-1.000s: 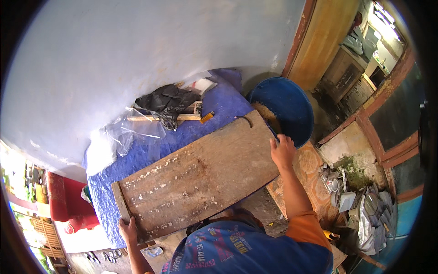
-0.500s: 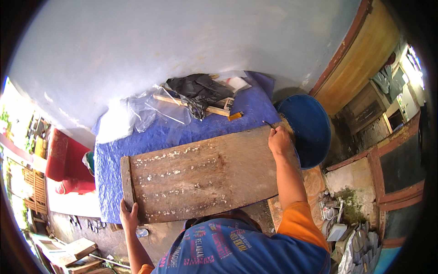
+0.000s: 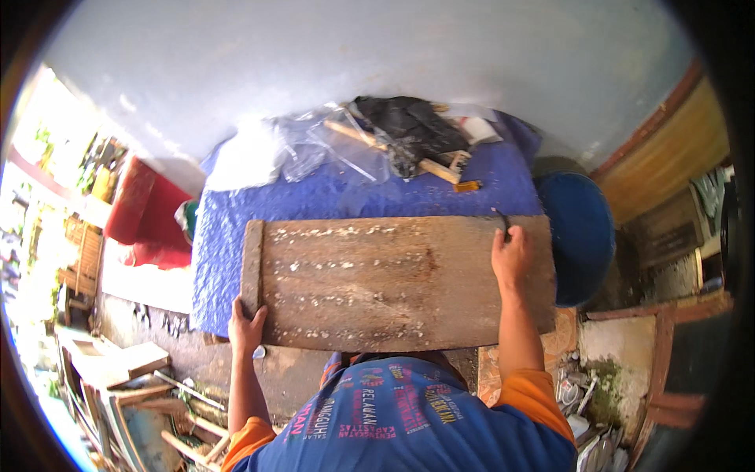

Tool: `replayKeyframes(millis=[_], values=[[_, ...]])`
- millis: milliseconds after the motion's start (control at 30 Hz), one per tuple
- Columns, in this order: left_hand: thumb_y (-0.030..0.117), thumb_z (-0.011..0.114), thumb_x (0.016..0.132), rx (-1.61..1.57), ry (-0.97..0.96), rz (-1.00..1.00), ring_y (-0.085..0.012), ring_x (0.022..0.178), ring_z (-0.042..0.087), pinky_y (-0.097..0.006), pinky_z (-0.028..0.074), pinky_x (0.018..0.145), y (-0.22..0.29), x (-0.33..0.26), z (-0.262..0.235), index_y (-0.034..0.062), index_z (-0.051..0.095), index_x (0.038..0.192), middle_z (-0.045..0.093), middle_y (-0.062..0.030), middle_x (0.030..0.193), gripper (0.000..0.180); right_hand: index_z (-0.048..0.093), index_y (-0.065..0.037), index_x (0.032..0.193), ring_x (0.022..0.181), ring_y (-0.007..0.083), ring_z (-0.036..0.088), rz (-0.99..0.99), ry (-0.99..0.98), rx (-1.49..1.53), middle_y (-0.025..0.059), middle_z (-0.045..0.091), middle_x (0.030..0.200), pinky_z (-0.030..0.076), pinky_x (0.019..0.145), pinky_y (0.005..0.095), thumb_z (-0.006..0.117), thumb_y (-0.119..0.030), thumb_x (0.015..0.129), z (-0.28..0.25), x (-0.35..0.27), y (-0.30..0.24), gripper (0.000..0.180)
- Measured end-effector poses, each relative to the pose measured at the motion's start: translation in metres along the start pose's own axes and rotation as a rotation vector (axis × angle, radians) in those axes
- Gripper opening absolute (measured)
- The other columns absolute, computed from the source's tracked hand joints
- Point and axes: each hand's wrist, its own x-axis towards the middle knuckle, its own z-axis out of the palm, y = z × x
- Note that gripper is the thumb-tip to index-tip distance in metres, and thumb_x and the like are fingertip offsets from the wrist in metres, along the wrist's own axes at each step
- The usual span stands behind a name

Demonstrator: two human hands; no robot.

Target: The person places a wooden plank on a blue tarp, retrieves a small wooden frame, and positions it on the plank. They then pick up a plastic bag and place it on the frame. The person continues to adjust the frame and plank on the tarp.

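Note:
A worn wooden board (image 3: 354,275) lies across a table covered with a blue sheet (image 3: 216,275). Rows of white flecks mark its left and middle parts, and a narrow batten (image 3: 251,259) runs along its left end. My left hand (image 3: 247,326) grips the board's near left corner at the batten, thumb on top. Over the board's right part, my right hand (image 3: 511,253) is closed on a thin dark tool (image 3: 504,224) whose tip points toward the far edge. Its exact kind is too small to make out.
Behind the board lie a black plastic bag (image 3: 409,126), clear plastic sheeting (image 3: 303,149), wooden strips (image 3: 440,171) and a small orange-yellow object (image 3: 467,186). A blue barrel (image 3: 578,236) stands right of the table. Scrap wood (image 3: 141,358) is piled at lower left, near a red seat (image 3: 149,212).
My view has shifted, and the board appears straighter before me. Relative to the board, my right hand has come in from the far right corner with the tool. My left hand keeps its grip.

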Motion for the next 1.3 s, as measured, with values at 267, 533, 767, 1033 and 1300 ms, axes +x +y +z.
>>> replayKeyframes(millis=[267,533,767,1033,1300], values=[[0.042,0.074,0.081,0.057,-0.016,-0.139,-0.042,0.105,0.065,-0.045,0.05,0.09,0.003,0.0,-0.006,0.0001,0.048,0.136,0.065,-0.028,0.114,0.074,0.056,-0.003,0.121,0.117,0.039,0.049,-0.234,-0.386,0.174,0.02,0.054,0.122,0.038,0.099,0.0518,0.068,-0.026,0.088,-0.021,-0.065,-0.085,0.042],[0.042,0.073,0.081,-0.026,-0.109,-0.062,-0.0391,0.119,0.058,-0.043,0.046,0.1,-0.007,0.0,-0.012,-0.0035,0.041,0.14,0.058,-0.0273,0.128,0.081,0.031,-0.007,0.152,0.146,0.045,0.02,-0.391,-0.625,-0.183,0.0281,0.024,0.155,0.016,0.117,0.0593,0.054,-0.048,0.095,-0.01,-0.094,-0.147,0.074],[0.04,0.074,0.081,-0.089,-0.208,0.028,-0.0426,0.127,0.049,-0.044,0.038,0.109,-0.018,0.006,-0.009,-0.0071,0.025,0.147,0.049,-0.0296,0.138,0.094,0.026,-0.01,0.155,0.148,0.0433,0.014,-0.622,-0.802,-0.17,0.0268,0.017,0.159,0.005,0.118,0.0615,0.039,-0.062,0.096,-0.011,-0.123,-0.182,0.081],[0.036,0.076,0.08,-0.17,-0.264,0.151,-0.0434,0.129,0.046,-0.045,0.035,0.109,-0.032,0.013,-0.016,-0.0077,0.022,0.149,0.047,-0.0308,0.139,0.097,0.03,-0.022,0.155,0.149,0.0366,0.018,-0.833,-0.99,0.232,0.0192,0.02,0.161,0.009,0.119,0.0571,0.044,-0.062,0.095,-0.017,-0.172,-0.251,0.074],[0.026,0.076,0.08,-0.253,-0.271,0.203,-0.0419,0.134,0.042,-0.044,0.032,0.111,-0.035,0.015,-0.014,-0.0043,0.012,0.154,0.038,-0.0291,0.149,0.102,0.031,-0.014,0.154,0.146,0.0389,0.024,-0.616,-0.746,-0.006,0.0225,0.023,0.159,0.017,0.118,0.0569,0.042,-0.062,0.095,-0.006,-0.178,-0.263,0.077]])
